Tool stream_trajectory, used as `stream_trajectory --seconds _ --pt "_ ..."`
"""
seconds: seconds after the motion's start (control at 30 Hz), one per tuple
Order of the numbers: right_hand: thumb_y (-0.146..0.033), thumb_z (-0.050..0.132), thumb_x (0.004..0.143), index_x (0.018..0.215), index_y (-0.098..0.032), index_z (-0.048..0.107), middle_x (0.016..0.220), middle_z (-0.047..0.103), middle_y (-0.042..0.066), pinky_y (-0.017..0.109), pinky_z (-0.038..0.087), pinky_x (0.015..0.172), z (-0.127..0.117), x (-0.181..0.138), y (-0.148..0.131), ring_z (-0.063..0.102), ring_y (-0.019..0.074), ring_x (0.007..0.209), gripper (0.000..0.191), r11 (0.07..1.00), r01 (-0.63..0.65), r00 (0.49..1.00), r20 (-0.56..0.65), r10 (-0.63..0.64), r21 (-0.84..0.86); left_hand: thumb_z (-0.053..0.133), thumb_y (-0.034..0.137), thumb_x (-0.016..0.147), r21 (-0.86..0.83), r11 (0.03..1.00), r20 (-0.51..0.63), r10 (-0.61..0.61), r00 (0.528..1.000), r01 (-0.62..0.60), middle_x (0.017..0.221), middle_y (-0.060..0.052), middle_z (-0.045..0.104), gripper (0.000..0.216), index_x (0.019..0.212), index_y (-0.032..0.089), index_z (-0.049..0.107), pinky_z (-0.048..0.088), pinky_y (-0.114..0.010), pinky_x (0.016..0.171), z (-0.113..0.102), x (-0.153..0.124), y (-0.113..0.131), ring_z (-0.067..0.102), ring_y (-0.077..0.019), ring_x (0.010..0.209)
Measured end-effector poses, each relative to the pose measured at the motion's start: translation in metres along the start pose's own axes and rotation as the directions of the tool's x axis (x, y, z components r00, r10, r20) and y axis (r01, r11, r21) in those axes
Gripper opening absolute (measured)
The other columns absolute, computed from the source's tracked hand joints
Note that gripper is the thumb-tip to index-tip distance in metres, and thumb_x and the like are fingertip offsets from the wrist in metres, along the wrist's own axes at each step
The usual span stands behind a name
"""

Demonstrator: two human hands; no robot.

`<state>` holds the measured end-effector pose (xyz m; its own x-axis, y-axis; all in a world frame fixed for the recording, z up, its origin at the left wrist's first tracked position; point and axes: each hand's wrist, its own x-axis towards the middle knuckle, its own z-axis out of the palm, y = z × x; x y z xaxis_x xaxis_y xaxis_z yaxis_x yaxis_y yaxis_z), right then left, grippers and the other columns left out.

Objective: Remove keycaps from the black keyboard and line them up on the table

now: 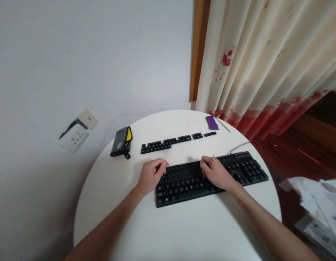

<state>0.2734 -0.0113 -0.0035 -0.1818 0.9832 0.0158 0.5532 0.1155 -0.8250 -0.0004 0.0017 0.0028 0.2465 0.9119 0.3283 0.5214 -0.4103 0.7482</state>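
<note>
A black keyboard [238, 170] lies across the round white table [184, 224]. My left hand [150, 176] rests at the keyboard's far left corner, fingers curled and pinched together on something I cannot make out. My right hand [216, 172] sits over the middle of the keyboard, fingers closed around a thin wire tool [211, 159] that sticks up from them. Behind the keyboard, rows of loose black keycaps [168, 143] are laid out in a line on the table.
A grey and yellow pouch [121, 142] lies at the table's left rim. A purple piece [211, 122] and a thin stick [223, 125] sit at the far edge near the curtain [265, 61]. A wall socket [75, 136] is at the left. Papers [317, 203] lie on the floor to the right.
</note>
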Motion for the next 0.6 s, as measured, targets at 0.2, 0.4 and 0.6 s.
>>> stream_trajectory --seconds 0.2,0.4,0.6 --pt "-0.031 0.041 0.094 0.069 -0.021 0.05 0.054 0.059 -0.004 0.021 0.037 0.053 0.0018 0.0017 0.0048 0.054 0.0117 0.048 0.028 0.998 -0.032 0.999 0.011 0.031 0.062 0.05 0.027 0.093 0.002 1.0 0.005 0.002 1.0 -0.002 0.06 0.001 0.063 0.025 0.078 0.016 0.067 0.046 -0.02 0.057 0.0005 -0.0002 -0.001 0.059 -0.0114 0.055" --pt "-0.031 0.043 0.091 0.069 -0.02 0.051 0.051 0.057 -0.004 0.02 0.036 0.048 0.0027 0.002 0.0026 0.048 0.0101 0.042 0.026 0.989 -0.078 0.997 0.005 0.078 0.122 0.05 0.028 0.093 -0.005 1.0 0.008 -0.001 1.0 0.001 0.06 0.001 0.064 0.025 0.079 0.016 0.067 0.046 -0.021 0.057 0.0009 -0.0006 -0.0021 0.059 -0.0117 0.055" --pt "-0.031 0.045 0.089 0.069 -0.02 0.051 0.051 0.057 -0.004 0.019 0.035 0.045 0.0036 0.002 0.0031 0.048 0.0096 0.042 0.024 0.984 -0.085 0.996 0.006 0.085 0.155 0.05 0.027 0.093 -0.008 1.0 0.003 0.003 1.0 -0.003 0.059 0.001 0.063 0.025 0.078 0.016 0.067 0.046 -0.02 0.056 0.0004 -0.0004 0.0011 0.058 -0.0113 0.054"
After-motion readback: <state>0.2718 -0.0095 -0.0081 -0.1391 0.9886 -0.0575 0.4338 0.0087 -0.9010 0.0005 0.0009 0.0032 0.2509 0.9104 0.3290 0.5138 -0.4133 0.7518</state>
